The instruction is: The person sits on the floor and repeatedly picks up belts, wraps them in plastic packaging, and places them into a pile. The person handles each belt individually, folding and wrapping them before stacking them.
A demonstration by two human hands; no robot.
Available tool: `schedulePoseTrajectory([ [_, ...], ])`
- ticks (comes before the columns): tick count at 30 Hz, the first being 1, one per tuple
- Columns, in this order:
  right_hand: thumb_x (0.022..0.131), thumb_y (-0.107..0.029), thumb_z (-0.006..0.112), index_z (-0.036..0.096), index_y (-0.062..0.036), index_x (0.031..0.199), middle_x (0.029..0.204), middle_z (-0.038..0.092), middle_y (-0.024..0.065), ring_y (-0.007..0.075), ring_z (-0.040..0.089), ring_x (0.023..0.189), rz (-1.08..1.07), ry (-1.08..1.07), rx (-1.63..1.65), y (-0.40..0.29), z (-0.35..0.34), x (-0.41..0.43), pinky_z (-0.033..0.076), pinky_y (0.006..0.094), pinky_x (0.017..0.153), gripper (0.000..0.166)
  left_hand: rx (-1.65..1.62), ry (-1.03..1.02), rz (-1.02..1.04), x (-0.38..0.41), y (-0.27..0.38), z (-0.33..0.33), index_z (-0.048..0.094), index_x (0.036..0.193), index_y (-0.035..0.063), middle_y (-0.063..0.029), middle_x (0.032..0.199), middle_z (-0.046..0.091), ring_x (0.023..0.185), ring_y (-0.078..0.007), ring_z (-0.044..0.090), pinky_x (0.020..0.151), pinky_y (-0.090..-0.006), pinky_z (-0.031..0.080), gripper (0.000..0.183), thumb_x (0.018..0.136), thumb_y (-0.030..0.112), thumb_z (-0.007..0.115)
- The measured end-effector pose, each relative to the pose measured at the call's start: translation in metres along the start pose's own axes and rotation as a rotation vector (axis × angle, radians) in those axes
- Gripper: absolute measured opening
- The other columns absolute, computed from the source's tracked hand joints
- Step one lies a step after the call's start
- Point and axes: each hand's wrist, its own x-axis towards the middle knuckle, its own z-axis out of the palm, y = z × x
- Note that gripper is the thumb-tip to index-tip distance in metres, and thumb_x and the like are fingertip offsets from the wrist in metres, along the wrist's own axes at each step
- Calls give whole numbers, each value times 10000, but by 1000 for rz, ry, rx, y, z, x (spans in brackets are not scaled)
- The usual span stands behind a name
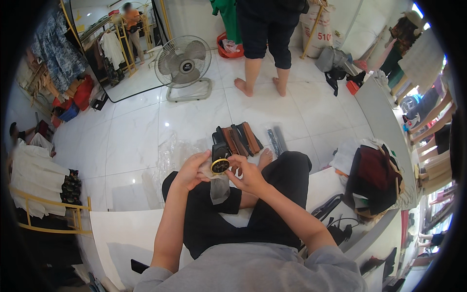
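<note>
Between my two hands, over my lap, is a watch-like round piece with a gold rim and a dark face. My left hand holds it from the left, together with thin, pale, translucent wrapping. The fingers of my right hand pinch its right edge. Below it hangs a greyish translucent strip, perhaps a plastic sleeve. Just beyond my hands, brown and black leather-like strips lie side by side on the floor. Clear plastic film is spread to their left, and wrapped dark strips lie to their right.
A floor fan stands ahead beside a tall mirror. A barefoot person stands beyond the leather strips. At my right, a pile of dark garments rests near a low ledge. A gold rack with clothes is at left.
</note>
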Motion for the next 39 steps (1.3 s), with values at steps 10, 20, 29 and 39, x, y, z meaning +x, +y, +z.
schedulePoseTrajectory([
  [10,813,-78,771,606,-21,1022,1105,618,146,293,599,991,-208,129,-24,-47,-42,24,492,348,837,273,176,-171,4,-40,40,63,336,1531,112,33,763,498,555,-42,366,477,-182,312,656,935,85,610],
  [20,845,-84,771,560,-27,1189,1094,659,114,153,603,905,-6,98,290,-51,-39,14,460,274,791,408,185,-404,-3,-45,36,54,81,1596,155,23,829,482,629,-39,340,513,-212,282,920,891,36,659],
  [29,889,-13,697,469,-13,1377,1074,653,61,107,624,962,107,221,547,-56,-38,24,513,260,824,539,546,-284,229,-47,24,41,24,1596,134,57,721,455,626,-41,383,545,-206,322,937,897,15,636],
  [39,850,-123,773,487,-3,1269,969,665,84,129,622,812,48,107,300,-42,-19,20,494,262,718,521,285,-284,118,-54,17,41,-28,1588,115,47,652,429,566,-68,388,531,-227,333,990,888,21,667],
])
